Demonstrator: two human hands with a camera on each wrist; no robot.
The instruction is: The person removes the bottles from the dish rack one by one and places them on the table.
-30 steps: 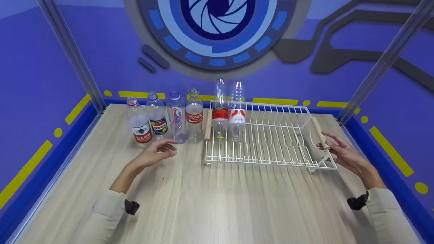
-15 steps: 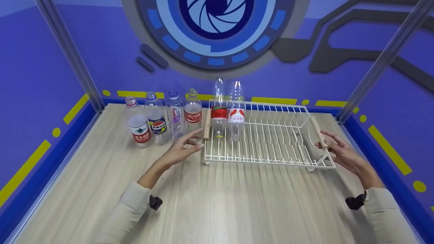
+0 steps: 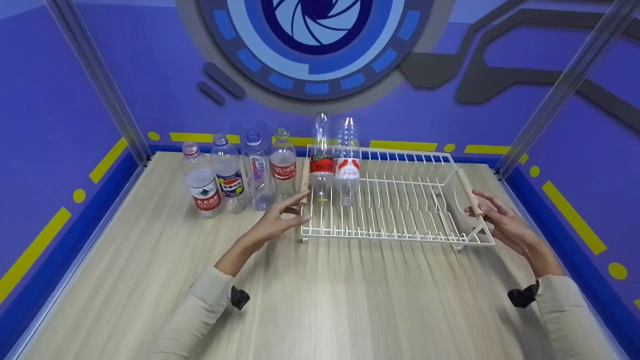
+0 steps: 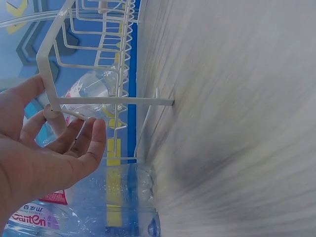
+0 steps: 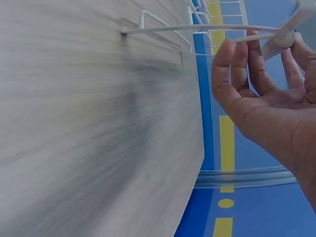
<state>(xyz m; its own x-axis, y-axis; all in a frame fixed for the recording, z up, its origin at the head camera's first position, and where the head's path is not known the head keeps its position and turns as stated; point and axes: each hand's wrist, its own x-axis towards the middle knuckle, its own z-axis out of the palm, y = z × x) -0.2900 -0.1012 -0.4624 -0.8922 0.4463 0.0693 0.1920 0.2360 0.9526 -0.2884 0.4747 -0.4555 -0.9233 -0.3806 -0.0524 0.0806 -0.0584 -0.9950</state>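
Note:
A white wire rack (image 3: 400,238) with wooden handles stands on the table. My left hand (image 3: 272,225) is at the left handle (image 3: 305,175); in the left wrist view, the thumb of that hand (image 4: 47,153) touches the rack frame (image 4: 113,100) and its fingers curl round the handle's end (image 4: 55,121). On the other side, my right hand (image 3: 510,227) holds the right handle (image 3: 470,192); the right wrist view shows this hand's (image 5: 276,108) fingers curled about the handle (image 5: 277,45) and wire. Two clear bottles, one red-labelled (image 3: 322,164), one red-and-white-labelled (image 3: 347,169), are in the rack's left part.
Left of the rack, several capless bottles stand in a row: a red-and-white-labelled one (image 3: 206,192), a blue-labelled one (image 3: 231,185), a purplish one (image 3: 258,172) and a red-labelled one (image 3: 284,171). Blue walls and metal posts (image 3: 555,95) enclose the table (image 3: 320,300).
My left hand has moved right, from in front of the bottles to the rack's left handle. My right hand has stayed at the right handle.

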